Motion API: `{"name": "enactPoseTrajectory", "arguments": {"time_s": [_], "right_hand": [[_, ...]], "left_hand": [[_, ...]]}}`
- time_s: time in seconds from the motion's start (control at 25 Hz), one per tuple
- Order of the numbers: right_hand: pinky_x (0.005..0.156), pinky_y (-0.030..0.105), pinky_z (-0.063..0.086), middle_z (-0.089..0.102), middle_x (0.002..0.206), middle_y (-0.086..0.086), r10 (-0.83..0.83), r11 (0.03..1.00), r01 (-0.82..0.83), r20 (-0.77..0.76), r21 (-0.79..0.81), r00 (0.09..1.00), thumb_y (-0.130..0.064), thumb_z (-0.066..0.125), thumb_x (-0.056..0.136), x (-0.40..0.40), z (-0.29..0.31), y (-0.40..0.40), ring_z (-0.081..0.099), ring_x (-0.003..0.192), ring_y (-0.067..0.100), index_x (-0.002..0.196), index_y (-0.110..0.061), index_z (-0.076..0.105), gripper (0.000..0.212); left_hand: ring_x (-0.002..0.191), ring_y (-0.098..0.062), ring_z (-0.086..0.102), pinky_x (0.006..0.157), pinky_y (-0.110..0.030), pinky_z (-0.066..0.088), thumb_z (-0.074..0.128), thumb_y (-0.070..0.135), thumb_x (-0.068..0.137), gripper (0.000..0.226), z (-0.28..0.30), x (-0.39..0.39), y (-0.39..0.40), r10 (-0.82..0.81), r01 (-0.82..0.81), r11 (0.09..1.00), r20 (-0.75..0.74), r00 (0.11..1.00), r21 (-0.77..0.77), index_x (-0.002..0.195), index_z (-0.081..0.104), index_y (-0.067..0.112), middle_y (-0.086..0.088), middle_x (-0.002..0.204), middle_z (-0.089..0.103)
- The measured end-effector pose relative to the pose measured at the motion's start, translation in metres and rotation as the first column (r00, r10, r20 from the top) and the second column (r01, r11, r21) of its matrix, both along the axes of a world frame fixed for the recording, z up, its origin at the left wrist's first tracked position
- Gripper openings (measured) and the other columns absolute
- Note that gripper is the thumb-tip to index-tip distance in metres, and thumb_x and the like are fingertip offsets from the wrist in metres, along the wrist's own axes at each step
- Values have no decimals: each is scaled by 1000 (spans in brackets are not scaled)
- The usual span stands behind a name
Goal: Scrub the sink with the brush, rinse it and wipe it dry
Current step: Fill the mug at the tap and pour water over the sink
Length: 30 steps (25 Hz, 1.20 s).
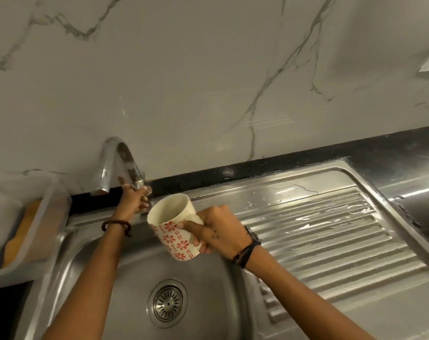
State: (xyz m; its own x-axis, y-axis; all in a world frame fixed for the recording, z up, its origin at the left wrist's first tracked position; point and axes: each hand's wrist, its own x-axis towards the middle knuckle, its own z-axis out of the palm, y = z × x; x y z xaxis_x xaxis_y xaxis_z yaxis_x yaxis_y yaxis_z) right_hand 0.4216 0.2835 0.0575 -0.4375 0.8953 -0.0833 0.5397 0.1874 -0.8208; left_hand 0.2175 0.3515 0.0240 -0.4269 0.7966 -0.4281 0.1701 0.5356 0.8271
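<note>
The steel sink (125,285) fills the lower middle, its round drain strainer (168,303) below my arms. A curved chrome tap (110,165) rises at the back rim. My left hand (133,200) is closed around the tap's handle at its base. My right hand (218,231) holds a cream mug with red flowers (174,229) by its handle, above the basin's back right side, mouth tilted up toward the tap. No water stream is visible. No brush is in view.
A ribbed steel draining board (331,241) with water patches lies to the right. A clear plastic container (31,231) with something orange inside stands left of the sink. A marble wall (208,82) rises behind, above a dark counter strip (294,155).
</note>
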Motion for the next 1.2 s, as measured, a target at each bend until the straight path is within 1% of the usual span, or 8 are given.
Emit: {"name": "enactPoseTrajectory", "arguments": {"time_s": [0.16, 0.32, 0.44, 0.56, 0.68, 0.88, 1.0, 1.2], "right_hand": [[56, 29, 56, 73, 78, 15, -123, 992, 121, 163, 22, 979, -36, 54, 91, 95, 12, -29, 70, 63, 24, 85, 3, 68, 42], [48, 19, 49, 71, 71, 17, -216, 975, 215, 438, 53, 873, -35, 53, 91, 219, 27, -53, 67, 58, 27, 80, 4, 68, 43], [43, 14, 47, 71, 72, 13, -237, 968, 232, 630, 91, 740, -37, 54, 90, 306, 33, -59, 67, 57, 25, 80, 0, 68, 41], [46, 17, 51, 66, 67, -1, -136, 985, 169, 780, 40, 610, -42, 53, 90, 353, 36, -56, 68, 57, 20, 89, -7, 69, 38], [50, 14, 48, 70, 89, 1, 57, 998, -48, 895, -40, 443, -45, 48, 91, 357, 38, -56, 65, 66, 14, 103, -13, 65, 39], [67, 23, 46, 68, 105, 5, 290, 887, -436, 918, -152, 271, -48, 47, 91, 316, 22, -69, 65, 87, 20, 109, -10, 63, 45], [64, 27, 49, 69, 101, 8, 277, 877, -476, 875, -62, 397, -47, 49, 91, 304, 19, -70, 67, 84, 23, 104, -7, 64, 45], [46, 17, 52, 71, 77, 12, 88, 994, -108, 386, 30, 918, -36, 54, 90, 338, 17, -69, 60, 45, 8, 79, -10, 65, 31]], "left_hand": [[127, -41, 38, 105, -43, 35, 59, 12, 88, 89, -38, 45, -10, -22, 25, 1000, -304, 952, 4, 147, -6, 4, -28, 142, 34], [140, -32, 21, 112, -33, 21, 57, 16, 90, 83, -42, 190, -102, -392, 443, 891, -328, 859, 95, 148, -2, 5, -19, 154, 15], [145, -29, 5, 116, -39, 13, 36, 29, 96, 57, -68, 303, -165, -617, 767, 617, -496, 612, 179, 148, 19, 9, -9, 157, 7], [141, -34, 8, 112, -55, 20, 13, 45, 91, 64, -96, 378, -208, -726, 925, 379, -625, 287, -16, 142, 38, 16, -5, 152, 12], [121, -19, 54, 113, -42, 25, 1, 47, 98, 69, -114, 405, -228, -761, 888, 415, -611, 220, -198, 124, 60, 24, 0, 133, 55], [134, -21, 37, 112, -35, -3, 2, 55, 96, 74, -115, 400, -241, -715, 729, 620, -592, 373, -289, 138, 42, 9, -8, 145, 39], [140, -23, -18, 111, -35, -25, -13, 66, 79, 83, -123, 391, -245, -537, 562, 798, -677, 503, -215, 143, -14, 13, -7, 151, -20], [139, -18, -23, 115, -41, -14, 0, 63, 88, 76, -123, 364, -246, -419, 361, 902, -682, 599, -238, 142, -22, 14, -7, 152, -25]]}}
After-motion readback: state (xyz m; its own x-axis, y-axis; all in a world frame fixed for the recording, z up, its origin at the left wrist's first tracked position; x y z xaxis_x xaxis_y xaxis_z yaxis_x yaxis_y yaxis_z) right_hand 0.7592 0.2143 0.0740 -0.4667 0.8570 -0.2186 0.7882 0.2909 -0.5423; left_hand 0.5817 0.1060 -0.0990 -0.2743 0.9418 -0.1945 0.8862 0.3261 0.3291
